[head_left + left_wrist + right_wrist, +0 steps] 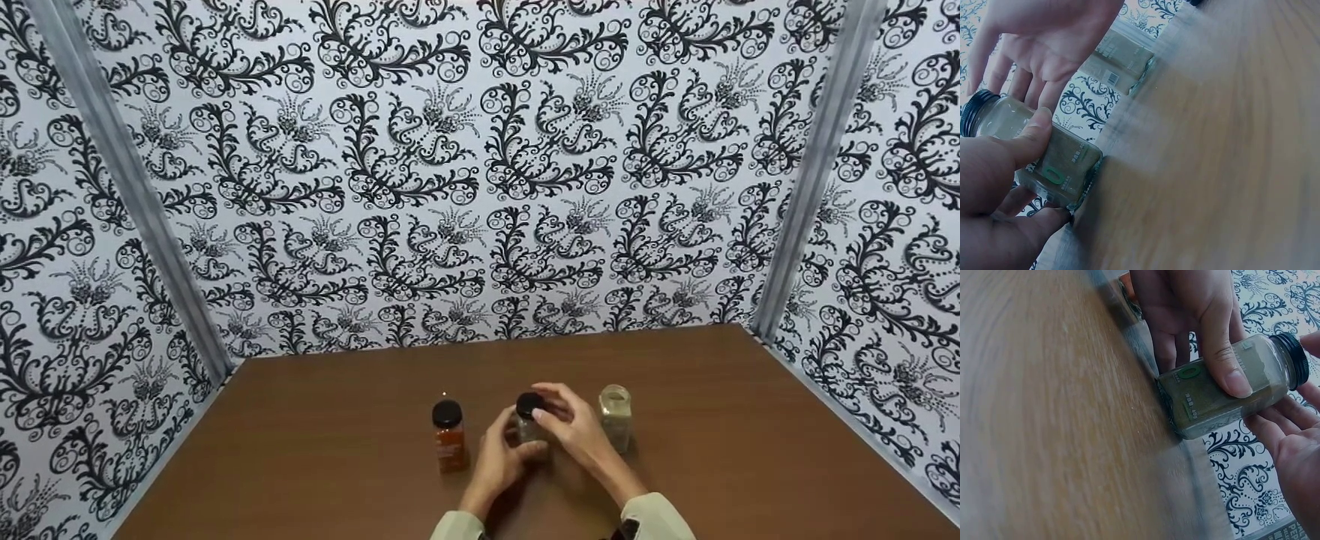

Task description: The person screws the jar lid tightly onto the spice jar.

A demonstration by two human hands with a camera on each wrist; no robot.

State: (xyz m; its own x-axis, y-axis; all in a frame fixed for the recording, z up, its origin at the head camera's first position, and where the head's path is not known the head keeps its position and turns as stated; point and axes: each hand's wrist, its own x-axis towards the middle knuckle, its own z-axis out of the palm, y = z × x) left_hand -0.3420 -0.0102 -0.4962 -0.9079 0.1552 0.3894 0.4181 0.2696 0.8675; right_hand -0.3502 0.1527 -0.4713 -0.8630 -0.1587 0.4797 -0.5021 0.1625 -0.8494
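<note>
The capped jar (528,433) stands between the two hands, its long axis running up from the tabletop (337,427), so its base lies below the left fingers and its black cap (529,405) lies above them. The left hand (501,459) has the body: its fingers are curled round the glass, with the left thumb (1235,379) across the labelled side. The right hand (576,424) is the nearer to the cap and comes at it from the side, with its thumb on the near edge and index finger behind. Those fingers are narrowed to the cap's width and seem to pinch it, though how firmly the far fingertips touch is hard to tell.

What matters most is that the cap sits right between the right fingertips, directly in line above the left hand's hold. Beyond the left fingers, to their left and apart, stands an orange-red spice jar (449,444); just to the right of the right fingers stands an uncapped jar (616,424), its mouth upward.
</note>
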